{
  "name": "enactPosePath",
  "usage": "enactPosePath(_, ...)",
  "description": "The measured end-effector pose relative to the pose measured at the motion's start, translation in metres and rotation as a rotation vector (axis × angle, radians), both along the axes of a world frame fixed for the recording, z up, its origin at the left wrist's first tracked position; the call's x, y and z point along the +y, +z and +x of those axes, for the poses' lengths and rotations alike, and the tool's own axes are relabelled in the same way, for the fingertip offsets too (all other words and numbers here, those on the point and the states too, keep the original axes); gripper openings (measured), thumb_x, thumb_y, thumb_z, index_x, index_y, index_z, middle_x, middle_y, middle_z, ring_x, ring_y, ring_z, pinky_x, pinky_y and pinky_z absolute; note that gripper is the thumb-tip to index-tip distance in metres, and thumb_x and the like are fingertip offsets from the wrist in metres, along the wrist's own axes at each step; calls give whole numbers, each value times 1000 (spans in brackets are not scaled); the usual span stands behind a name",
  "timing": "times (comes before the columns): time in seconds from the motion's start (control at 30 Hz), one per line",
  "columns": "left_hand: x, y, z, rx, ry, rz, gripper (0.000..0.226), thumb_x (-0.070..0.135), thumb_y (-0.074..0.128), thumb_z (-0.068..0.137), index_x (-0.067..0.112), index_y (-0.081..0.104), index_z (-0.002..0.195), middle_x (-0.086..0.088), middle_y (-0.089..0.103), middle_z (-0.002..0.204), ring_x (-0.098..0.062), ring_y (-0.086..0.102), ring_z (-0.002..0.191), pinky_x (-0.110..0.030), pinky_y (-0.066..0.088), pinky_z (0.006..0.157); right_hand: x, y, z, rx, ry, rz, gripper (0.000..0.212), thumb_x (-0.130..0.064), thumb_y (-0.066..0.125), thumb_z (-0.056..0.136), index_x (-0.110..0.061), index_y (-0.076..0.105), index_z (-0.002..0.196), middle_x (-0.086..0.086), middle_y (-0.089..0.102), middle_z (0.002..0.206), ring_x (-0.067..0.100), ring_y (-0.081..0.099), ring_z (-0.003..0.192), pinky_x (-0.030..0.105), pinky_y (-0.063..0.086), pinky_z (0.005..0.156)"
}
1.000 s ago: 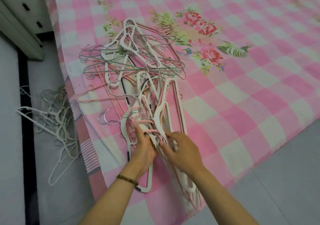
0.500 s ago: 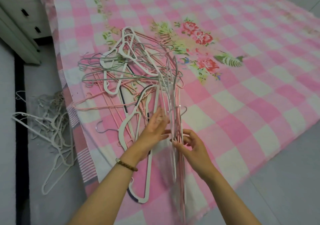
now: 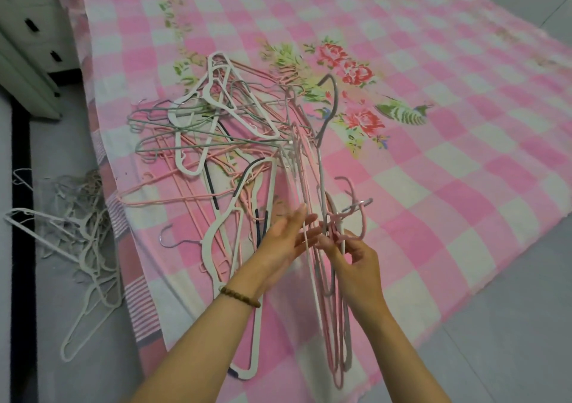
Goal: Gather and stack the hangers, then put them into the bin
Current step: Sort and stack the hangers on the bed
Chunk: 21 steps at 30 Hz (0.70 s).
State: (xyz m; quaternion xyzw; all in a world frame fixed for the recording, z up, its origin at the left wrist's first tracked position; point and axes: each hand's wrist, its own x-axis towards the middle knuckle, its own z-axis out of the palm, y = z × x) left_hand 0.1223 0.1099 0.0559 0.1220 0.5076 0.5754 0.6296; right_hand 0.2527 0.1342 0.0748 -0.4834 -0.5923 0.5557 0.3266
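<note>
A tangled pile of white, pink, grey and green hangers (image 3: 216, 136) lies on a pink checked bed sheet (image 3: 433, 142). My right hand (image 3: 353, 254) pinches the necks of a raised bunch of pink and grey hangers (image 3: 332, 325), which stands on edge above the sheet with its hooks up. My left hand (image 3: 284, 238) is beside that bunch with straight fingers touching its left side. No bin is in view.
A second heap of white hangers (image 3: 80, 247) lies on the grey floor left of the bed. A white drawer cabinet (image 3: 28, 40) stands at the upper left. Grey floor tiles (image 3: 510, 325) run along the bed's right edge.
The bunch was lifted from flat on the sheet to standing on edge. My right hand took its necks and my left hand opened against its side. The view moved back.
</note>
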Motion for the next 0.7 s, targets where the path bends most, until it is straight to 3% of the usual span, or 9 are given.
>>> enactPosePath(0.1, 5, 0, -3, -109, 90, 34, 68, 32, 66, 77, 2, 40, 132, -15, 58, 129, -18, 68, 100, -22, 56, 79, -2, -6, 5, -41, 19, -30, 10, -30, 66, 82, -23, 73, 80, -4, 70, 77, 9, 55, 73, 31, 42, 78)
enactPosePath(0.13, 7, -1, -4, -119, 105, 36, 77, 27, 66, 79, 2, 29, 141, -16, 58, 130, -15, 70, 94, -21, 56, 75, -2, -9, 7, -58, 37, -39, 8, -25, 67, 84, -24, 74, 82, -3, 68, 74, 6, 51, 70, 32, 41, 77)
enactPosePath(0.2, 10, -2, -5, -44, 81, 2, 79, 20, 65, 84, 4, 19, 147, -17, 55, 132, -7, 70, 80, -19, 56, 70, -4, -13, 9, -77, 61, -72, 9, -21, 68, 85, -26, 75, 87, -7, 69, 77, 5, 51, 69, 34, 43, 79)
enactPosePath(0.27, 11, -3, -4, 18, 93, -49, 60, 17, 63, 87, 6, 35, 139, -9, 63, 110, -5, 67, 71, -19, 57, 66, -8, -14, 12, -77, 70, -85, 12, -23, 68, 84, -30, 75, 90, -8, 72, 84, 9, 55, 75, 34, 45, 83)
enactPosePath(0.33, 11, -3, -4, 16, 146, -83, 34, 15, 62, 88, 5, 52, 119, -2, 60, 84, -9, 63, 69, -21, 59, 67, -9, -12, 14, -82, 59, -63, 13, -25, 68, 83, -29, 76, 92, -6, 74, 87, 16, 61, 83, 28, 46, 83)
enactPosePath(0.4, 10, -4, -5, 7, 183, -101, 26, 14, 60, 90, 5, 55, 113, -1, 56, 77, -11, 59, 65, -21, 58, 65, -8, -9, 14, -61, 23, -43, 12, -21, 66, 85, -26, 75, 91, -4, 73, 78, 12, 64, 78, 20, 50, 75)
enactPosePath(0.53, 1, -4, -2, 167, 84, -119, 15, 12, 51, 95, 16, 53, 109, -3, 58, 89, -8, 58, 55, -19, 54, 56, 7, 0, 14, 11, -105, 4, 12, -16, 62, 88, -12, 74, 88, -7, 54, 54, 1, 46, 52, 12, 40, 53)
enactPosePath(0.7, -18, -1, 2, 161, 37, -39, 37, -6, 37, 95, 16, 41, 125, -7, 63, 98, -14, 67, 59, -24, 57, 59, 32, 14, 4, 51, -114, 93, 13, -16, 62, 89, -8, 72, 88, -10, 53, 53, 3, 46, 53, 15, 40, 54)
